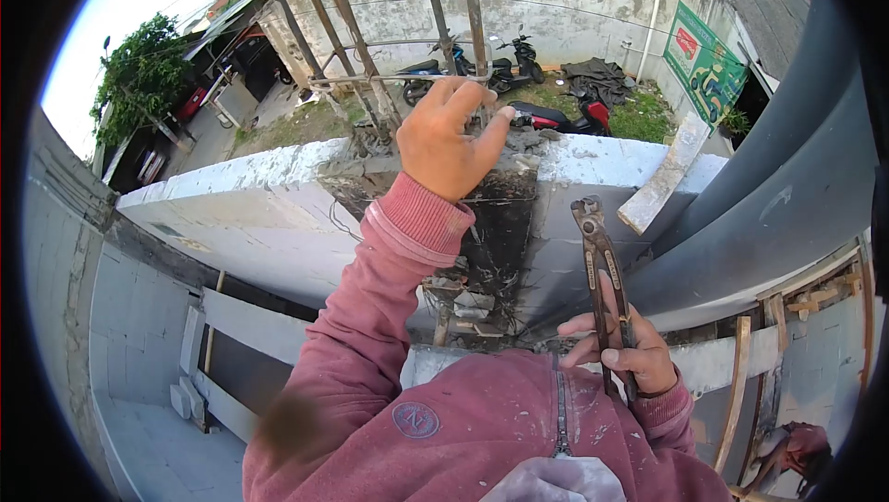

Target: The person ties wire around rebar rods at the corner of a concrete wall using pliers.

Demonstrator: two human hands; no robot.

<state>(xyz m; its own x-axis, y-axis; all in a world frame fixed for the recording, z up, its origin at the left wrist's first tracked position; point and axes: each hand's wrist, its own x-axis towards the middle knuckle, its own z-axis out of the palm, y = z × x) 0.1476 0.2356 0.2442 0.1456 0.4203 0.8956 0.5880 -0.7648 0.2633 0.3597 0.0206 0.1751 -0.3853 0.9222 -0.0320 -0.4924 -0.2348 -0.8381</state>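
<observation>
My left hand (449,136) is raised over the wall top, its fingers curled in by the corner of a steel stirrup (398,79) and an upright rebar (471,16). The hand's own back hides what its fingers hold, if anything. The thumb points up to the right. Low at the right, in front of my chest, my right hand (634,358) is closed around the handles of rusty end-cutting pincers (597,270). Their jaws point upward, close to the wall's inner face. Several rebars rise from rough concrete (356,169) in the wall.
A white block wall (250,173) runs across in front of me. A mortar-stained board (665,173) leans over its top. Large grey pipes (778,178) stand at the right. Motorbikes (565,116) are parked below, beyond the wall. A person (798,451) is at the lower right.
</observation>
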